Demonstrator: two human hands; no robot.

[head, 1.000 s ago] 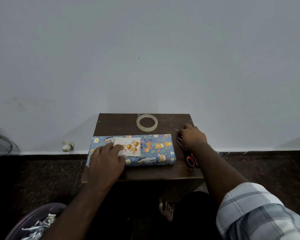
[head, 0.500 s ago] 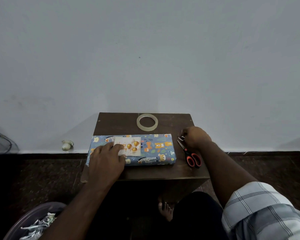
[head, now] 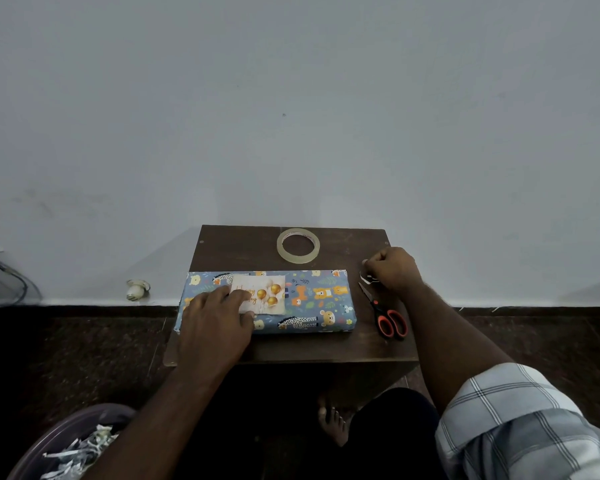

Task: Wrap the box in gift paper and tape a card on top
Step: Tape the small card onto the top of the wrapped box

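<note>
The left hand (head: 215, 322) lies flat on the card (head: 262, 294) so it stays on the box (head: 312, 303). At three o'clock, the right hand (head: 392, 270) pinches a tape piece (head: 365, 277).

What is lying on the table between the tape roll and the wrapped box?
Nothing: in the head view only bare brown table separates the tape roll from the far edge of the wrapped box.
</note>
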